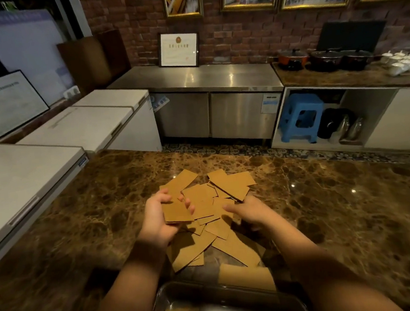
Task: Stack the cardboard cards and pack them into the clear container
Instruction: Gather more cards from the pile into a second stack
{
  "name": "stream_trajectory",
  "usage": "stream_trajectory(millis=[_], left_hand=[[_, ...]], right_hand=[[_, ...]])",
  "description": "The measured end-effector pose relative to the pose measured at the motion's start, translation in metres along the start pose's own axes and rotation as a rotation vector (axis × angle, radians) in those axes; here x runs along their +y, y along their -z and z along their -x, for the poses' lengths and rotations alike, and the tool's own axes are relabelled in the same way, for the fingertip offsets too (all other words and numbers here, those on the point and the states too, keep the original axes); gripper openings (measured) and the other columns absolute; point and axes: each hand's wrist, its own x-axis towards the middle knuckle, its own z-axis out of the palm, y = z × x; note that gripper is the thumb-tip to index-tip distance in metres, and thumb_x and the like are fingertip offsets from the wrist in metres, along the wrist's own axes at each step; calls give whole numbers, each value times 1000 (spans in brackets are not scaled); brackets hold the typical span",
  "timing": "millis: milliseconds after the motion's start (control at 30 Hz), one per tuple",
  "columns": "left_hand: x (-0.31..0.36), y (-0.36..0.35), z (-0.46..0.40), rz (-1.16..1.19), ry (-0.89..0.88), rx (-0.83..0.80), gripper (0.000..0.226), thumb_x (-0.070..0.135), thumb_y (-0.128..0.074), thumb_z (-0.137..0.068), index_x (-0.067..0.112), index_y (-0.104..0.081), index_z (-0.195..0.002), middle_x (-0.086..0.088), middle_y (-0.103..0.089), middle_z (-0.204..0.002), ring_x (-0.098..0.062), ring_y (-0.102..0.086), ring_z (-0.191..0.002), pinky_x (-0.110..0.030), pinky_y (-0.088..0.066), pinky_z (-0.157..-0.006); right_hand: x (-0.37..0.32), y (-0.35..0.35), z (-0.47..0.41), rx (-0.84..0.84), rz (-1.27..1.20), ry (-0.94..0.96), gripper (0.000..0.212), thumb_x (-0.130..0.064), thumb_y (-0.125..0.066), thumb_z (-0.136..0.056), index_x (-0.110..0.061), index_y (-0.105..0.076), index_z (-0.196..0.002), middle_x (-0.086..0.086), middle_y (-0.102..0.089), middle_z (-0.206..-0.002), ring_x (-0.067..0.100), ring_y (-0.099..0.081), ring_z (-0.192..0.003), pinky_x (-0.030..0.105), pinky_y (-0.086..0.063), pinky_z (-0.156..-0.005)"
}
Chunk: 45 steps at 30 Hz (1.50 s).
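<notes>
Here the left hand (158, 216) grips a few stacked cards (177, 212); the right hand (249, 212) hovers, fingers loose

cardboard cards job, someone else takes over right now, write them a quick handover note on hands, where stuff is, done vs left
Left hand: grips a small stack of cards, raised over the pile.
Right hand: fingers out over the loose pile, holding nothing; somewhat blurred.
Loose cards: scattered and overlapping on the marble counter, between the hands and beyond.
Clear container: at the near edge, between the forearms; one card seems to lie inside.
Done: a few cards gathered.
Left: gather the rest, square the stack, pack it into the container.
</notes>
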Motion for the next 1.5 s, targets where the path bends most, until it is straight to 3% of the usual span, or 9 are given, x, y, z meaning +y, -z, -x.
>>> stream_trajectory(millis=[133,400,533,600,767,933,1133,1300,1500], left_hand=[[-12,8,-16,-187,188,127,21,17,-45,-99,-2,-52,-102,-20,-55,-88,-30,-54,-75,-44,-48,-66],[-21,-1,-25,-269,217,147,19,18,-48,-98,0,-55,-97,-17,-54,-87,-30,-55,-75,-45,-51,-63],[-13,2,-18,-268,246,153,27,21,-53,-98,-5,-55,-100,-21,-57,-96,-34,-59,-80,-45,-52,-64],[-7,3,-11,-231,214,131,29,25,-56,-97,-3,-56,-106,-20,-59,-98,-32,-61,-78,-42,-52,-62],[-2,-23,22,-167,20,-71,22,36,-67,-92,17,-76,-98,-15,-74,-85,-26,-70,-61,-35,-57,-55],[-20,-70,59,-212,-308,-421,56,52,-78,-71,26,-67,-120,-9,-78,-104,-26,-76,-89,-36,-61,-62],[-26,-85,63,-228,-307,-472,60,13,-77,-76,37,-62,-129,-5,-78,-107,-26,-76,-94,-41,-62,-70],[-17,-78,56,-6,-107,-566,52,0,-42,-95,33,-58,-133,-23,-73,-117,-42,-71,-105,-53,-62,-71],[-11,-62,46,73,-156,-429,44,4,-41,-95,32,-60,-122,-17,-73,-79,-31,-65,-62,-46,-57,-59]], right_hand=[[-33,-13,-20,2,-55,-129,55,-48,-82,-76,-9,-53,-104,6,-59,-101,26,-58,-92,34,-45,-61],[-48,-37,-14,-233,-285,-109,15,-11,-77,-84,-17,-66,-93,5,-69,-87,18,-64,-76,27,-52,-51],[-34,-11,2,-101,-333,-99,10,-7,-75,-84,-14,-67,-84,6,-70,-77,18,-65,-66,24,-48,-44],[-22,13,13,-49,-427,-36,8,-9,-76,-82,-13,-71,-84,7,-75,-82,21,-70,-74,29,-53,-57],[-11,57,58,-90,-711,163,25,-14,-75,-86,-18,-72,-110,2,-80,-98,18,-77,-89,33,-57,-72],[-22,63,101,-219,-798,292,32,-24,-75,-80,-20,-72,-112,4,-79,-104,19,-76,-91,32,-58,-68],[-26,61,119,-354,-682,324,26,-21,-75,-86,-18,-74,-111,7,-78,-108,20,-75,-98,31,-57,-76],[-23,70,119,-405,-718,277,39,-23,-80,-79,-16,-70,-116,9,-78,-106,22,-76,-93,30,-60,-66],[-23,76,107,-123,-1042,278,27,-11,-67,-91,-13,-65,-118,9,-79,-97,23,-77,-89,35,-61,-64]])
